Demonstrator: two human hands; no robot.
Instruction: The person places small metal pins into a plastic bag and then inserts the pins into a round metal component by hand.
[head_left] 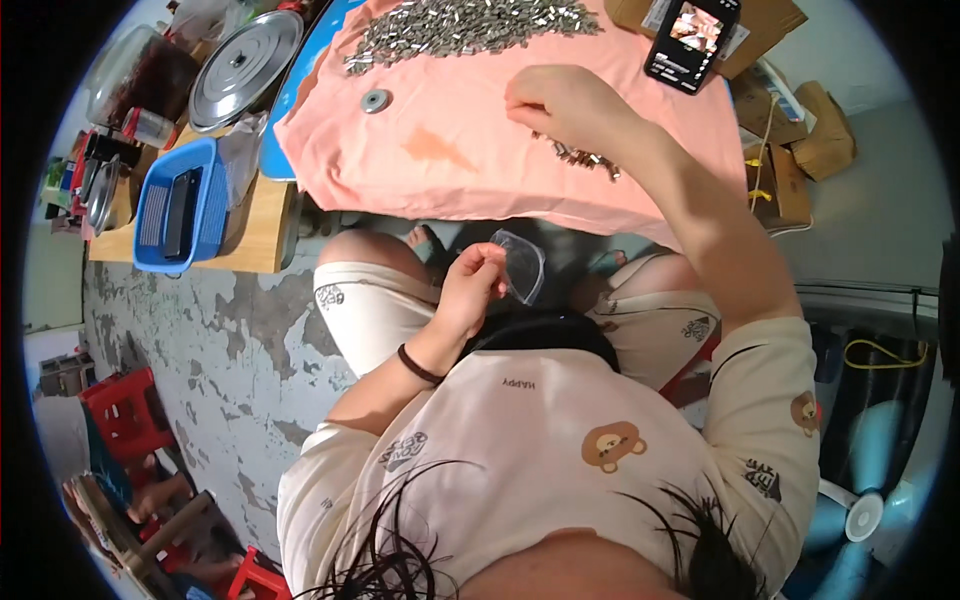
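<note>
Pink cloth [340, 165] overhangs grey floor [220, 380], left hand [473, 285] pinching clear bag [526, 266], right hand [562, 105] unclear

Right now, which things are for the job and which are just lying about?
Seem part of the job: bag in the left hand, bits by the right hand, metal pile, cloth.
Seem just lying about: basket, lid, fan.

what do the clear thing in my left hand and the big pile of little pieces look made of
Clear thing: probably thin, glossy plastic film; the background shows through. Pile of little pieces: likely metal, silvery and shiny, judging by bright glints.
</note>
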